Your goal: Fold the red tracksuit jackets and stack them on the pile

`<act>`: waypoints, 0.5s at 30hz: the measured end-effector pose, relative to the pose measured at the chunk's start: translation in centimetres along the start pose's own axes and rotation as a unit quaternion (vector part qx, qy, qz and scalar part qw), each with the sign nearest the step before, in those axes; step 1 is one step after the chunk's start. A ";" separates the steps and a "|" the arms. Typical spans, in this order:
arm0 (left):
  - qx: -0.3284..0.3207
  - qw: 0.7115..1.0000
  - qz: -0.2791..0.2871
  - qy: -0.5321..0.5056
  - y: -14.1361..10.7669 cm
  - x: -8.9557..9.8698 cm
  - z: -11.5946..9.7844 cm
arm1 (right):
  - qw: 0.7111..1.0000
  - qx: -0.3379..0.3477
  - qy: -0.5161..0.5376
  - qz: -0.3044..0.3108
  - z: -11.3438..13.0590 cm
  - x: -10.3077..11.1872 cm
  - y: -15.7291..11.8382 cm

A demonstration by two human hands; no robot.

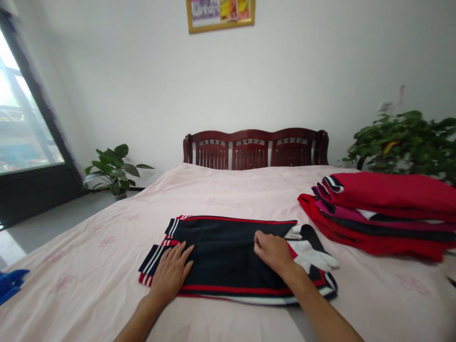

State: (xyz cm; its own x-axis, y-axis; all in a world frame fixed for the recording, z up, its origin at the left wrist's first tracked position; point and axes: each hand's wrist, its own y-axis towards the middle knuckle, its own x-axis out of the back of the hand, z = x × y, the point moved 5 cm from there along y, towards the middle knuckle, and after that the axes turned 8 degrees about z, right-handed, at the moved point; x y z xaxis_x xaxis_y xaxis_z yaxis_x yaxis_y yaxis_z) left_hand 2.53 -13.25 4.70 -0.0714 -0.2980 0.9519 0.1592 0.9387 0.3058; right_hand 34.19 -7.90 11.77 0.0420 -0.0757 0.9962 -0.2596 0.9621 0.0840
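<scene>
A dark navy jacket (pixel 221 261) with red piping lies folded on the bed in front of me. Striped ribbed ends (pixel 173 228) stick out on its left side, and white and red cloth (pixel 309 254) shows at its right end. My left hand (pixel 171 273) rests flat on the left part of the jacket, fingers spread. Over the right part, my right hand (pixel 272 251) is closed with its fingers curled against the jacket. Whether it pinches any cloth is hidden by the fingers.
Pink bedding (pixel 99 256) covers the bed. To the right stands a stack of folded red and dark clothes (pixel 388 194). A blue object (pixel 12 282) lies at the left edge. Beyond are a wooden headboard (pixel 249 149) and potted plants (pixel 116 168) on both sides.
</scene>
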 end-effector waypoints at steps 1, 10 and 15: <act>-0.001 1.000 -0.002 0.000 0.0 0.0 0.0 | 1.000 -0.019 -0.004 -0.014 -0.5 -0.2 0.1; 0.005 1.000 0.002 0.013 0.1 -0.1 0.1 | 0.993 -0.106 0.044 -0.041 -2.5 -1.7 -1.0; 0.003 1.000 0.001 0.029 0.1 0.1 -0.1 | 0.988 -0.118 0.086 0.054 -3.8 -2.0 -2.4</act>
State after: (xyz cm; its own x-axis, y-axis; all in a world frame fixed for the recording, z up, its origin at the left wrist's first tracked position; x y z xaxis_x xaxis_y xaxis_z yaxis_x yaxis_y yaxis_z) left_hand 2.62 -13.22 4.80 -0.0143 -0.3060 0.9519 0.1533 0.9401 0.3045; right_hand 38.39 -9.03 9.46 0.1943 0.0560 0.9793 -0.0395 0.9980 -0.0493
